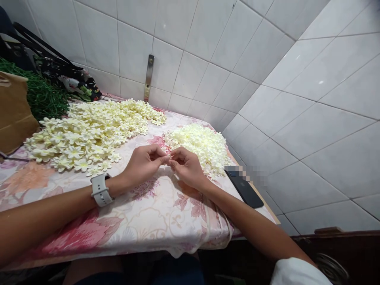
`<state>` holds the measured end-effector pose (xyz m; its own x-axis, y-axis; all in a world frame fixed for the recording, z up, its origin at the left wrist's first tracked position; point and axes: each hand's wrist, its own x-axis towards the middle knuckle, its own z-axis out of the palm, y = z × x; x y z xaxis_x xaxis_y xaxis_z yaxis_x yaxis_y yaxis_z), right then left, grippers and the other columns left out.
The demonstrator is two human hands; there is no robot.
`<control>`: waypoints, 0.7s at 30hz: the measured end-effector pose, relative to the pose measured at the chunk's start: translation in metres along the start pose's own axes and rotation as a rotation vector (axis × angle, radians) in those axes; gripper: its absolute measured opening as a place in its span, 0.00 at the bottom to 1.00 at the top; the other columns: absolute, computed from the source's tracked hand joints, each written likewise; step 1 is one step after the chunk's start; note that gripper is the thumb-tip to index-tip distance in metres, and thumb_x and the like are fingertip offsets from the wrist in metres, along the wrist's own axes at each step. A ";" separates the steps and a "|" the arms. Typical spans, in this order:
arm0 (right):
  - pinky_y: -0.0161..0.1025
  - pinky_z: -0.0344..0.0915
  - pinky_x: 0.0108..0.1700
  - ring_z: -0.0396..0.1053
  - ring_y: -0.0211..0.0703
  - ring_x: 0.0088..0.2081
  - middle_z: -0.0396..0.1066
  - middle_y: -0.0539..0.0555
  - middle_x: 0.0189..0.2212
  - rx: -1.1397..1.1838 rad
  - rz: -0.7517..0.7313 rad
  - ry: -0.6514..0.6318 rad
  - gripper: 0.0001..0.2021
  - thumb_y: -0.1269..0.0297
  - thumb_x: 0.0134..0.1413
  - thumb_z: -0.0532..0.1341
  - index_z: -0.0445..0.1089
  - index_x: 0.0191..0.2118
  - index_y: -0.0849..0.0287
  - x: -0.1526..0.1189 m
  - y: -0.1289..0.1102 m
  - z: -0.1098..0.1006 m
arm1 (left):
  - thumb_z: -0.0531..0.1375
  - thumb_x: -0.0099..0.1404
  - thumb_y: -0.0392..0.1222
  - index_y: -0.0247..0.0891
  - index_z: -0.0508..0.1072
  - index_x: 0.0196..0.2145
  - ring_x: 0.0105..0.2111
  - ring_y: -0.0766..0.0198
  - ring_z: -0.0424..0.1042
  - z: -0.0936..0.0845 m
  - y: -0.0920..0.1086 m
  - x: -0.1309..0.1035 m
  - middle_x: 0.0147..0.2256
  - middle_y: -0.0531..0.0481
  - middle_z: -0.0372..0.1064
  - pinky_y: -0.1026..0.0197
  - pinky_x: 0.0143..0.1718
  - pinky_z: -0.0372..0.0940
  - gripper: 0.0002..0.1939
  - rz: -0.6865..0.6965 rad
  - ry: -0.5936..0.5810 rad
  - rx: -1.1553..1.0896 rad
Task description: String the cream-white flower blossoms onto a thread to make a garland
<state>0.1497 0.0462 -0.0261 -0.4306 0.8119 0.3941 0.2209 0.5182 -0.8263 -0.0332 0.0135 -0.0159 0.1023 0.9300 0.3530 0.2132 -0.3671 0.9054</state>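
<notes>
My left hand [146, 163] and my right hand [187, 166] meet fingertip to fingertip above the middle of the table. Both are closed in a pinch. A small pale bit shows between the fingertips, too small to name. Just behind my right hand lies a pile of small whitish flowers [202, 144]. To the left of my left hand spreads a larger heap of cream flowers with yellow centres [86, 136]. A pale watch [101, 190] is strapped round my left wrist.
A floral cloth [142, 225] covers the table. The black phone [245, 188] lies by the right edge, near my right forearm. Green wiry stems [44, 93], a brown paper bag [16, 113] and a black flowered bag [74, 81] stand at the far left. Tiled walls [202, 47] bound the back and right.
</notes>
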 end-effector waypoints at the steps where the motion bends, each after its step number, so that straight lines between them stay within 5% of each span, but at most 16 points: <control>1: 0.35 0.60 0.30 0.65 0.36 0.26 0.69 0.49 0.25 0.062 0.048 -0.021 0.10 0.61 0.53 0.66 0.67 0.35 0.59 0.002 0.000 -0.001 | 0.65 0.61 0.46 0.35 0.74 0.27 0.28 0.63 0.72 0.000 0.001 0.003 0.27 0.48 0.74 0.62 0.30 0.65 0.12 -0.076 0.008 -0.105; 5: 0.35 0.59 0.29 0.62 0.36 0.26 0.66 0.49 0.24 0.063 0.105 -0.018 0.13 0.56 0.52 0.67 0.65 0.30 0.59 0.005 -0.001 -0.004 | 0.70 0.56 0.50 0.34 0.73 0.31 0.31 0.61 0.74 0.005 0.001 0.005 0.30 0.48 0.74 0.60 0.34 0.69 0.17 -0.166 -0.076 -0.311; 13: 0.35 0.52 0.29 0.55 0.34 0.25 0.59 0.45 0.21 -0.380 -0.200 0.157 0.07 0.78 0.43 0.57 0.61 0.26 0.58 -0.004 -0.006 0.001 | 0.65 0.61 0.41 0.35 0.73 0.27 0.31 0.63 0.71 0.012 -0.005 -0.006 0.29 0.48 0.74 0.60 0.35 0.66 0.09 0.046 0.004 -0.027; 17: 0.35 0.57 0.29 0.60 0.35 0.25 0.65 0.47 0.22 -0.086 -0.050 0.060 0.07 0.66 0.51 0.65 0.67 0.28 0.59 0.000 -0.011 -0.006 | 0.70 0.56 0.47 0.35 0.73 0.27 0.29 0.64 0.72 0.004 -0.003 0.002 0.27 0.50 0.73 0.62 0.33 0.66 0.14 -0.105 -0.038 -0.285; 21: 0.35 0.63 0.29 0.66 0.36 0.25 0.70 0.49 0.22 0.326 0.159 -0.174 0.18 0.55 0.40 0.75 0.70 0.27 0.61 0.005 -0.012 -0.012 | 0.74 0.49 0.53 0.33 0.74 0.27 0.24 0.68 0.68 0.002 -0.002 0.004 0.25 0.51 0.71 0.65 0.27 0.62 0.21 -0.196 -0.112 -0.410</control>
<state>0.1558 0.0468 -0.0090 -0.5616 0.8030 0.1997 0.0194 0.2541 -0.9670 -0.0309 0.0179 -0.0168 0.2077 0.9652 0.1587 -0.1600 -0.1265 0.9790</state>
